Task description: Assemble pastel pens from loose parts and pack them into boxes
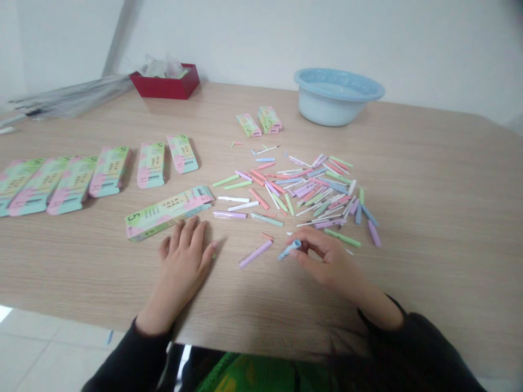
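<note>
My right hand [327, 261] pinches a short blue pen cap [290, 250] between thumb and forefinger, its hollow end tipped up. Flat on the table with fingers spread lies my left hand [186, 258]. Its fingertips are at the lower edge of a green and pink pen box [169, 212], and a small green bit peeks out by the thumb. Between the hands rests a purple pen barrel [256, 253] beside a small red piece [267, 237]. Beyond my right hand spreads a loose pile of pastel pen parts [306, 188], with caps, barrels and thin white refills mixed together.
Several similar boxes [109, 171] stand in a row at the left, with a few smaller-looking ones [248, 125] farther back. A light blue basin [337, 98], a red box [165, 87] holding clear plastic and a wrapped bundle [73, 100] line the back. A blue piece [109, 337] lies on the floor.
</note>
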Available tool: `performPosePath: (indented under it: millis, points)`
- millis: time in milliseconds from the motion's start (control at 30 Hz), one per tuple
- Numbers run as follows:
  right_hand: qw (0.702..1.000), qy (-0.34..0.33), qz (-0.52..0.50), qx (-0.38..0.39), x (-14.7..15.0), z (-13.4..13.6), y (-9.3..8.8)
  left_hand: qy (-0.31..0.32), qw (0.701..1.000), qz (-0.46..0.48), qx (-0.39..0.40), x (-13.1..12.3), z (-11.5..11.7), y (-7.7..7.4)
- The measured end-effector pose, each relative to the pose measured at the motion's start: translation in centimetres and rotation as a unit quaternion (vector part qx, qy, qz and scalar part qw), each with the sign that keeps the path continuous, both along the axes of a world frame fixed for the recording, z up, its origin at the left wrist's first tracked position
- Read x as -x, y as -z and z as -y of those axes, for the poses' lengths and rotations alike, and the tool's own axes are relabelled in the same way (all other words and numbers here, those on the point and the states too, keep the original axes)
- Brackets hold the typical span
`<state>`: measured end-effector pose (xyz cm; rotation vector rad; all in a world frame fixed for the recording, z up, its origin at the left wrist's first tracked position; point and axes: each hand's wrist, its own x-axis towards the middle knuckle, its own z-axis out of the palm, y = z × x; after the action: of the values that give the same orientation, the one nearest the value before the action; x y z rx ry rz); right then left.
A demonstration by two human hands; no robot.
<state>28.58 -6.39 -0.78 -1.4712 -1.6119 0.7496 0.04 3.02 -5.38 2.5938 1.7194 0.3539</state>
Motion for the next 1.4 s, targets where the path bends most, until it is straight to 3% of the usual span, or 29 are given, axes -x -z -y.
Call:
performPosePath:
  millis: [167,400,500,600,733,833,933,1067,1167,1267,1333,1400]
  points:
    - [1.0,-0.012,-0.009,0.005,0.2,0.2,0.1,0.011,0.992,0.087,-0.094,-0.1,1.9,-1.3]
    - [1.0,-0.02,-0.013,0.015,0.1,0.4,0.4,0.065,0.998,0.015,-0.002,-1.7,2.6,0.2]
    - [1.0,-0.015,-0.019,0.013,0.3,0.4,0.5,0.059,0.997,0.04,-0.034,-1.7,2.1,0.1]
    - [0.999,-0.012,-0.03,0.005,0.5,0.4,0.5,0.063,0.989,0.104,-0.084,-1.6,2.2,-1.2]
    - [0.998,-0.007,-0.055,0.016,0.8,0.3,0.5,0.184,0.969,0.151,-0.072,-2.7,3.1,-2.5]
    - [0.995,-0.014,-0.093,0.019,1.5,0.3,0.4,0.276,0.949,0.151,-0.019,-4.9,3.9,-2.4]
    - [0.992,-0.031,-0.12,0.01,2.5,0.1,0.3,0.311,0.937,0.16,-0.007,-7.0,4.4,-1.9]
    - [0.99,-0.02,-0.136,-0.001,1.1,0.0,0.2,0.273,0.936,0.222,0.019,-7.0,4.3,-1.8]
    - [0.984,0.125,-0.111,-0.054,-3.6,0.2,-0.1,0.18,0.943,0.276,0.047,-4.5,4.0,-2.1]
    - [0.973,0.218,0.061,-0.051,-10.0,-0.3,-0.4,0.055,0.943,0.32,0.076,-1.4,3.9,-2.1]
    - [0.957,0.199,0.207,-0.048,-13.6,-1.4,-0.5,0.001,0.929,0.356,0.102,0.0,3.9,-1.7]
    - [0.952,0.171,0.25,-0.035,-16.1,-3.2,-0.5,-0.008,0.911,0.392,0.124,0.3,3.9,-1.3]
